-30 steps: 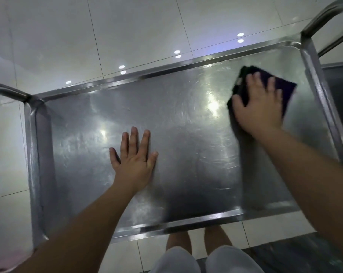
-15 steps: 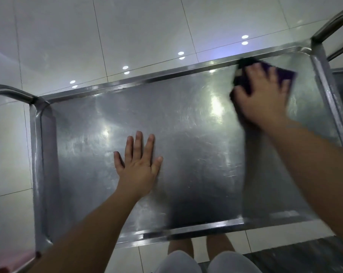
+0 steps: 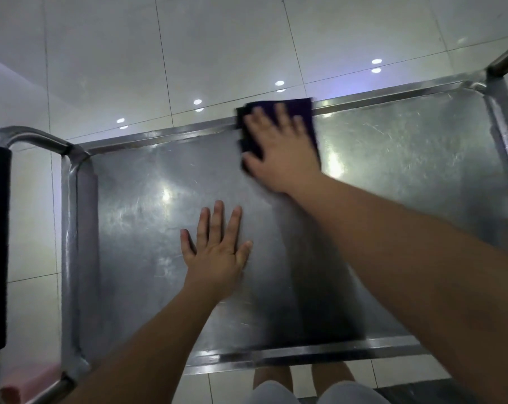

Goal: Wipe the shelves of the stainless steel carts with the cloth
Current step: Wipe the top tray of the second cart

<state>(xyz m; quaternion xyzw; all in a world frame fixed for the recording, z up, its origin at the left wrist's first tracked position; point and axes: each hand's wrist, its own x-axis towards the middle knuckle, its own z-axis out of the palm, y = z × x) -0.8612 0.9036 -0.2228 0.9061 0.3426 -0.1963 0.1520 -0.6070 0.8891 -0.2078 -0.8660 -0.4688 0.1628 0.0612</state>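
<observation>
While the left hand [image 3: 217, 255] lies spread-fingered on the shelf [image 3: 407, 176], right hand [image 3: 282, 150] fingers press the cloth [image 3: 305, 112] flat.

No text, label, brand or number can be read anywhere; the cart shelf [image 3: 392, 176], the cloth [image 3: 279, 107] and the floor tiles [image 3: 217, 48] seem unmarked, though blurred.

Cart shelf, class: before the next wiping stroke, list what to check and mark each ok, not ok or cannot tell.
1. Cloth lies flat under the right hand: ok.
2. Cloth reaches the shelf's far rim: ok.
3. Left hand rests flat on the shelf, bracing: ok.
4. Shelf bare on the stroke's path: ok.
5. Cloth is clean: cannot tell.
</observation>
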